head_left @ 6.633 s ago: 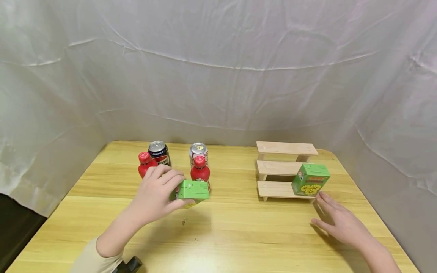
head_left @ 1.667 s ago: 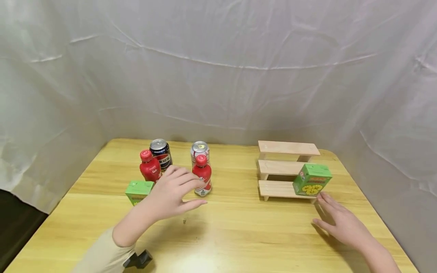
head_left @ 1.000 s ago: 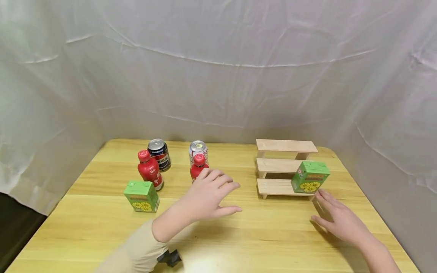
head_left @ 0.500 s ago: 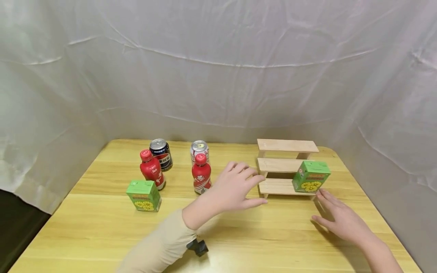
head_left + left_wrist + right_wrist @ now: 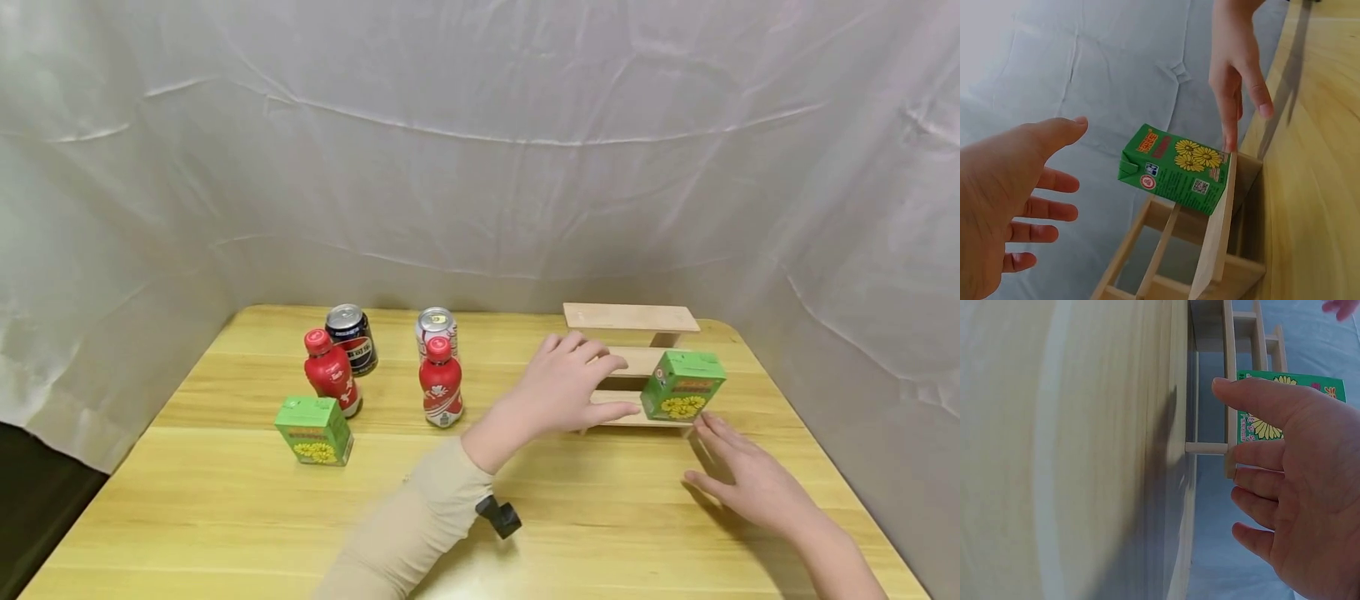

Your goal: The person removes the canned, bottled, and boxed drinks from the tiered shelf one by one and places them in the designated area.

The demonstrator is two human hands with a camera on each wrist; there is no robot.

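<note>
A green drink carton [image 5: 684, 386] with yellow flowers stands upright on the lowest step of a small three-tier wooden shelf [image 5: 632, 317]. My left hand [image 5: 566, 383] hovers over the shelf's left part, fingers spread and holding nothing. In the left wrist view a gap separates that hand [image 5: 1007, 194] from the carton [image 5: 1175, 165]. My right hand [image 5: 750, 483] holds nothing, its fingertips at the front right corner of the lowest step. In the right wrist view its thumb overlaps the carton [image 5: 1266, 428]; whether they touch I cannot tell.
Another green carton [image 5: 315, 432] stands at left on the wooden table [image 5: 187, 517]. Behind it are a red bottle [image 5: 330, 375] and a dark can [image 5: 352, 337]. A second red bottle [image 5: 441, 383] stands before a white can [image 5: 437, 321]. Pale cloth [image 5: 480, 167] hangs around.
My left hand, which earlier held the other carton, has let it go at the table's left, then swung right past the bottle to the shelf. The right hand has stayed in place.
</note>
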